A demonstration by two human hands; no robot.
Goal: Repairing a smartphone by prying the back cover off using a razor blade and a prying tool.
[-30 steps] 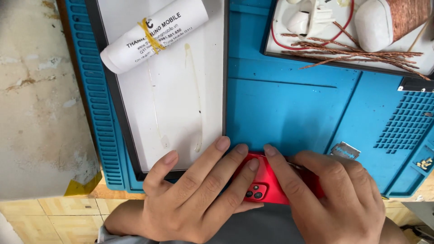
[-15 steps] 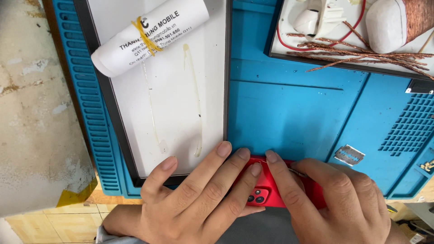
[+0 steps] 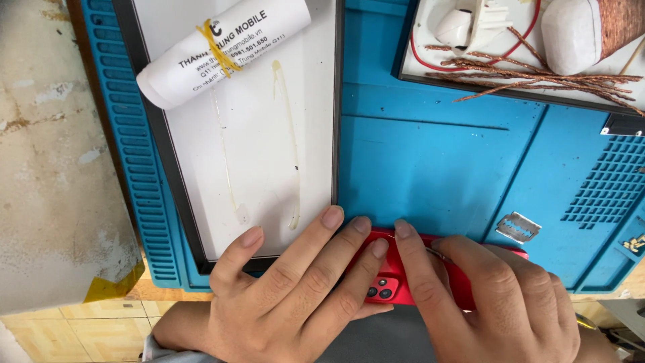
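Head view: both hands clamped on red phone (image 3: pixel 403 279) at near edge of blue mat (image 3: pixel 430 161), left hand (image 3: pixel 295 296) and right hand (image 3: pixel 497 302) covering most of it. Razor blade (image 3: pixel 518 227) just beside; white tray (image 3: pixel 269 154) with paper roll (image 3: pixel 222 50) farther left.

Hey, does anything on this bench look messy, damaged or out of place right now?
A bare razor blade lies loose on the blue mat, just beyond the right hand on the red phone. Yellowish glue-like streaks run down the white panel, and frayed copper strands spill across the tray at top right.
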